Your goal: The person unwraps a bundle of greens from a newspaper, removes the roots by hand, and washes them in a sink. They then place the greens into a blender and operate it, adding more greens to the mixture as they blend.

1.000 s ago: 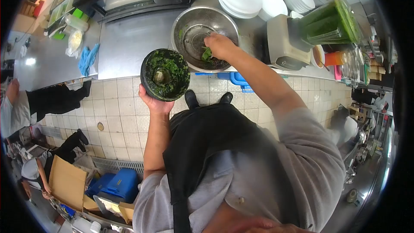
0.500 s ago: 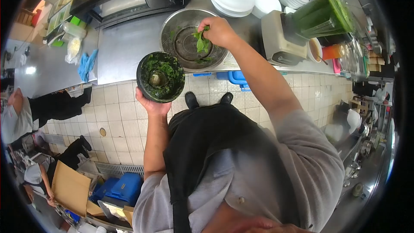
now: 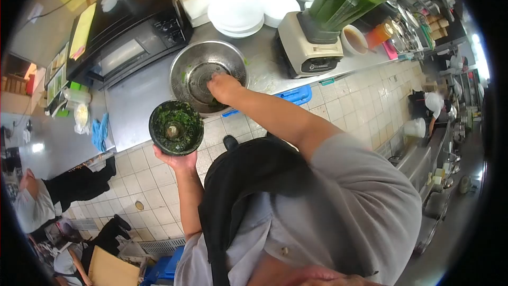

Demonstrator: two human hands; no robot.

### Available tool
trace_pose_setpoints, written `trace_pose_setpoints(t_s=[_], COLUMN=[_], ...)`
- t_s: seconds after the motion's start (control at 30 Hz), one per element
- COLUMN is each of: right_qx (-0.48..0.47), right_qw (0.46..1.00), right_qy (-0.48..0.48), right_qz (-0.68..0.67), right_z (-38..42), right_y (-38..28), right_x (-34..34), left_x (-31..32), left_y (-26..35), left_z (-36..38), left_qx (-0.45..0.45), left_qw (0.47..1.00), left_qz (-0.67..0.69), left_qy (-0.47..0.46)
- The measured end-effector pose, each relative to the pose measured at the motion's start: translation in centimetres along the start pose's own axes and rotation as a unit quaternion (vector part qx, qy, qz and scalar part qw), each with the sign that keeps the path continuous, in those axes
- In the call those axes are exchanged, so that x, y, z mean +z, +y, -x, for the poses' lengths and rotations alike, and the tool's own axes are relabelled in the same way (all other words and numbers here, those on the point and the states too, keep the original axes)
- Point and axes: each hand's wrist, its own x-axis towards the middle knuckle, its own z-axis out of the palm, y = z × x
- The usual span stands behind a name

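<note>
My left hand (image 3: pixel 179 160) is wrapped under a dark round bowl (image 3: pixel 197 136) of chopped green leaves (image 3: pixel 182 119), with a pale round knob at its middle. My right hand (image 3: pixel 225 89) is closed inside a steel bowl (image 3: pixel 180 77) on the metal counter. A little green shows below its fingers, too small to make out well. Bits of leaf cling to the steel bowl's inner wall. The dark bowl is held in front of the counter edge, just below and left of the steel bowl.
A blender (image 3: pixel 312 47) filled with green stands to the right, beside a bowl of brown liquid (image 3: pixel 353 40). White plates (image 3: pixel 235 13) are stacked behind. A black oven (image 3: pixel 127 37) and blue gloves (image 3: pixel 99 132) are at the left. Co-workers (image 3: pixel 34 201) stand at the left and far right.
The view has shifted, so the counter items sit further left. My right hand has gone lower into the steel bowl, and the leaf bunch hanging from it is now mostly hidden.
</note>
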Motion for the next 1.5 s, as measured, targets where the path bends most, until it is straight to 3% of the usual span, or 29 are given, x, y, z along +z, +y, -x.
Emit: trace_pose_setpoints(t_s=[0.07, 0.17, 0.33, 0.5, 0.53, 0.57, 0.6, 0.67, 0.77, 0.8, 1.0, 1.1, 1.2, 1.3, 1.4, 1.5], right_qx=[0.012, 0.026, 0.14, 0.02, 0.102, 0.082, 0.087, 0.129, 0.215, 0.18, 0.233, 0.204, 0.207, 0.182, 0.153, 0.201], right_qw=[0.999, 0.991, 0.919, 0.891, 0.888, 0.878, 0.827, 0.824, 0.91, 0.943, 0.924, 0.942, 0.939, 0.958, 0.975, 0.969], right_qy=[0.008, -0.066, 0.025, 0.332, 0.386, 0.454, 0.523, 0.549, 0.355, 0.265, 0.3, 0.266, 0.237, 0.22, 0.141, 0.098], right_qz=[-0.028, -0.112, -0.367, -0.308, -0.228, -0.131, -0.185, -0.047, 0.026, 0.088, -0.038, -0.004, -0.137, -0.002, 0.074, 0.107], right_z=[0.0, -0.6, 2.1, 10.4, 11.9, 13.8, 14.8, 16.6, 17.3, 17.2, 17.8, 17.7, 16.9, 16.4, 15.1, 14.0], right_y=[0.4, 1.1, 1.7, 6.5, 8.0, 8.9, 7.3, 11.0, 14.8, 16.4, 18.2, 16.0, 17.8, 18.5, 20.5, 20.8], right_x=[0.0, -2.8, -15.8, -33.3, -36.4, -39.2, -41.8, -45.0, -46.5, -46.9, -48.5, -48.5, -48.4, -48.6, -48.2, -47.5], left_x=[0.6, 0.8, 0.7, 1.5, 2.1, 2.5, 2.7, 3.4, 4.0, 4.2, 5.5, 5.5, 5.3, 5.9, 6.0, 6.1], left_y=[0.0, 0.1, -0.1, -0.1, -0.1, -0.1, 0.0, 0.0, -0.2, -0.2, -0.8, -1.1, -1.4, -1.7, -1.8, -2.0], left_z=[0.3, 0.3, 0.5, 0.8, 1.0, 1.1, 1.1, 1.1, 0.8, 0.7, 0.7, 0.5, 0.6, 1.0, 1.2, 1.3], left_qx=[-0.004, -0.001, 0.0, 0.013, 0.014, 0.016, 0.017, 0.027, 0.034, 0.032, 0.021, 0.014, 0.018, 0.016, 0.021, 0.026], left_qw=[1.0, 1.0, 1.0, 0.999, 1.0, 1.0, 1.0, 0.999, 0.998, 0.997, 0.995, 0.996, 0.997, 0.997, 0.997, 0.997], left_qz=[0.006, -0.007, -0.007, -0.005, -0.001, 0.0, 0.001, -0.005, -0.005, -0.003, 0.005, -0.003, -0.007, -0.004, -0.004, -0.01], left_qy=[-0.013, -0.014, -0.029, -0.038, -0.027, -0.025, -0.021, -0.021, -0.059, -0.074, -0.097, -0.09, -0.078, -0.079, -0.071, -0.075])
